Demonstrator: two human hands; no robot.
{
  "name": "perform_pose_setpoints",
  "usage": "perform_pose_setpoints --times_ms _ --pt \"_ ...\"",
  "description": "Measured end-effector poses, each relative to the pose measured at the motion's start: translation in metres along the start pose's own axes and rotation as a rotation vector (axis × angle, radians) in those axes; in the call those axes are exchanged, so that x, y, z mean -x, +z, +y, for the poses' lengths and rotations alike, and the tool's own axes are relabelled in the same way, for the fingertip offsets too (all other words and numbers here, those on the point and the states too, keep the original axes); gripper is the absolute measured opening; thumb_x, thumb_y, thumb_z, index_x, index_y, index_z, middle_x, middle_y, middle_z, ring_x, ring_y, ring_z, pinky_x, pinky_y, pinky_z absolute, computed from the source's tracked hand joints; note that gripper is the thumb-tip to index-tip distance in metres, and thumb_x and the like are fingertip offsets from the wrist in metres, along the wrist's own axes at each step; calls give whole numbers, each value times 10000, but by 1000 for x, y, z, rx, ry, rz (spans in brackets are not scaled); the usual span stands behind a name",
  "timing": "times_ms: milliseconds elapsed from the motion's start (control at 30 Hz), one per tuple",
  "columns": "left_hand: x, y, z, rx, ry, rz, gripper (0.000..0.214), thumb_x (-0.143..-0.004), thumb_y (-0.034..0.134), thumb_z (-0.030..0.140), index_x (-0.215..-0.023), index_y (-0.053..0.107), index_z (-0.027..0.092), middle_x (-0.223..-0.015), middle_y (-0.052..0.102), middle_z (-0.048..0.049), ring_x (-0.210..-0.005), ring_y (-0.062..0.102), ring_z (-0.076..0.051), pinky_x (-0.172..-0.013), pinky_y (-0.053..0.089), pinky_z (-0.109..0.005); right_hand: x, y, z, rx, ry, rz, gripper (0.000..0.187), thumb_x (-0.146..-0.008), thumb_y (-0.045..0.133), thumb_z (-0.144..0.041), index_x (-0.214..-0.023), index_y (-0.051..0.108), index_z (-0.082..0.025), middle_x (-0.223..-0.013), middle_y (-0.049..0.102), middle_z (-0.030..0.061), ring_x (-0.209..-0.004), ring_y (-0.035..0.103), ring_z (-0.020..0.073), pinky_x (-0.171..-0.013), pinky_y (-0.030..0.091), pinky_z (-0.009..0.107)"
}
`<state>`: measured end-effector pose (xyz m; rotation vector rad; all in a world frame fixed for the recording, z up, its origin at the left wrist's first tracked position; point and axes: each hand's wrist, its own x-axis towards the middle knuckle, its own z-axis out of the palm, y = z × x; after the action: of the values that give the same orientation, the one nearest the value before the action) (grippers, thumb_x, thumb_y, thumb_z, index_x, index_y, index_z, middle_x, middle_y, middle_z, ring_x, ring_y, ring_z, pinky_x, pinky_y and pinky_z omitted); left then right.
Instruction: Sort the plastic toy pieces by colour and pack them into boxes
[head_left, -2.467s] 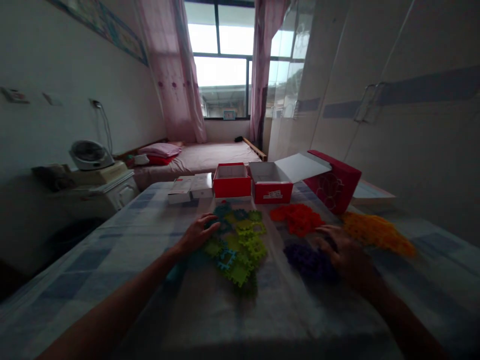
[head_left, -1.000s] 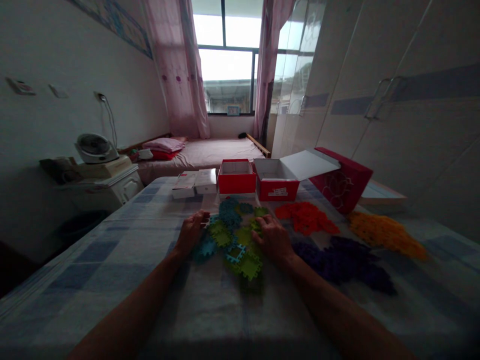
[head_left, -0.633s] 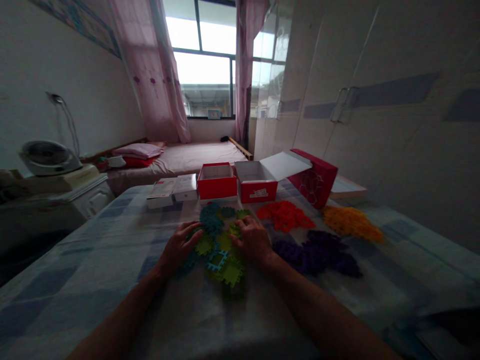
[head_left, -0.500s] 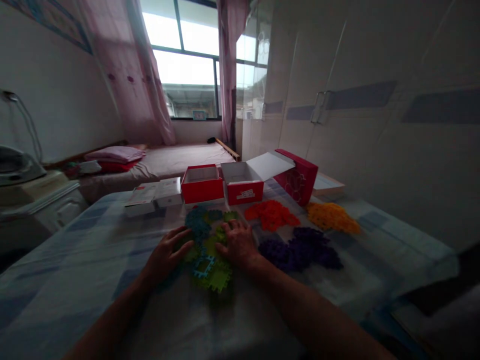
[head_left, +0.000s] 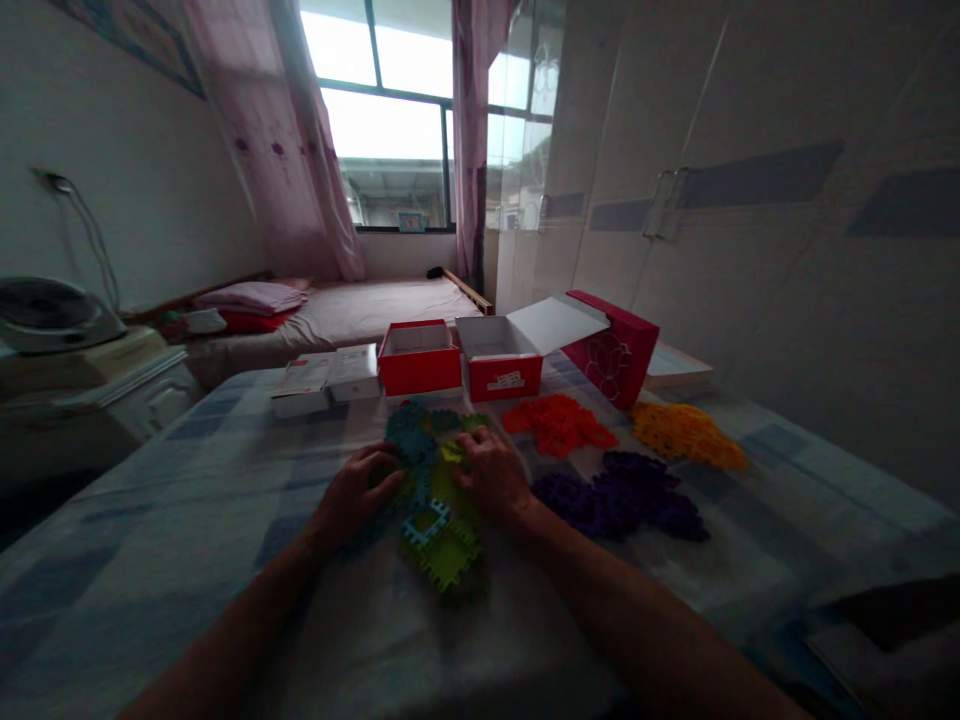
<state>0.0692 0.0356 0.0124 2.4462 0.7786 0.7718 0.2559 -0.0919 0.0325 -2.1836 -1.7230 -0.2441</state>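
Observation:
A mixed heap of notched plastic building pieces lies on the cloth between my hands. It has teal pieces (head_left: 409,432), yellow-green pieces (head_left: 448,562) and a light-blue square frame piece (head_left: 426,522) near its front. My left hand (head_left: 356,497) rests at the heap's left side, thumb and fingers apart around some green pieces. On the other side, my right hand (head_left: 493,474) has its thumb and fingers on a small yellow-green building piece (head_left: 453,452). Its fingertips partly cover that piece.
To the right lie sorted piles: orange-red pieces (head_left: 561,424), dark purple pieces (head_left: 622,495) and yellow-orange pieces (head_left: 686,434). Behind stand a red box (head_left: 418,372), a second red box (head_left: 504,380) with its lid raised, and white boxes (head_left: 301,385). A tablecloth (head_left: 187,500) covers the table.
The view has shifted slightly, so the scene sits further right. My right fingers have drawn together on a yellow-green piece; my left hand stays beside the heap.

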Motion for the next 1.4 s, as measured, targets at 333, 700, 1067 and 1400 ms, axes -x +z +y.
perform_pose_setpoints --times_ms 333,700,1067,1400 --pt "1 -2 11 133 16 89 179 -769 555 374 -779 585 198 -1122 603 -65 -1007 573 -191 -907 430 -322 -2 5 7 38 43 32 362 -799 511 -315 -1152 520 -237 -1131 540 88 -1046 468 259 -857 335 385" --pt "-2 -1 8 202 -225 285 224 -762 491 348 -849 569 157 -767 635 -30 -722 614 -173 -686 484 -285 1 3 7 -53 25 -79 511 -769 532 -494 -1231 466 -288 -1283 472 74 -1146 432 270 -896 319 419" --pt "2 -2 8 55 -148 225 304 -794 496 346 -1029 596 182 -980 650 -57 -930 606 -194 -844 472 -342 3 -4 5 -8 95 -85 433 -759 502 -269 -1191 474 -261 -1193 511 88 -1084 464 246 -818 345 372" --pt "-14 9 49 -374 2 -60 558 -732 591 517 -1208 557 229 -1282 525 -117 -1182 481 -283 -987 375 -415 4 2 8 17 77 -40 391 -806 516 -387 -1173 493 -255 -1141 543 92 -1055 478 265 -811 342 392"
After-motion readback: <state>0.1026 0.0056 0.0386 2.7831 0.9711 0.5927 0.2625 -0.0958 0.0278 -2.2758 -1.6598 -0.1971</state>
